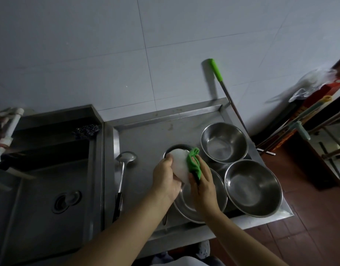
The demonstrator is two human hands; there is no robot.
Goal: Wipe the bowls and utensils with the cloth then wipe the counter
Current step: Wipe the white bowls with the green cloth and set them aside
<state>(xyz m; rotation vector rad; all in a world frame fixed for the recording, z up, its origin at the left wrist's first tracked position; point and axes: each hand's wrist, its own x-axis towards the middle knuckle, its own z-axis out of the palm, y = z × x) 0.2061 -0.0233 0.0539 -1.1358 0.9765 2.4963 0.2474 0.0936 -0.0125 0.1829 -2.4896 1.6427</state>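
My left hand [166, 177] grips a small white bowl [179, 164], held tilted above the steel counter [146, 135]. My right hand [202, 181] presses a green cloth [194, 163] against the bowl's right side. Under my hands sits a wide steel bowl [219, 191], partly hidden by them. Another small steel bowl [176, 147] peeks out behind the white one. Two deep steel bowls stand to the right, one at the back [224, 143] and one at the front [253, 188]. A steel ladle [122, 175] with a black handle lies on the counter's left side.
A steel sink [50, 179] with a drain lies to the left, with a dark scouring pad [86, 130] on its back ledge and a white tap at far left. A green-handled pole [225, 93] leans on the tiled wall. Clutter and poles stand on the red floor at right.
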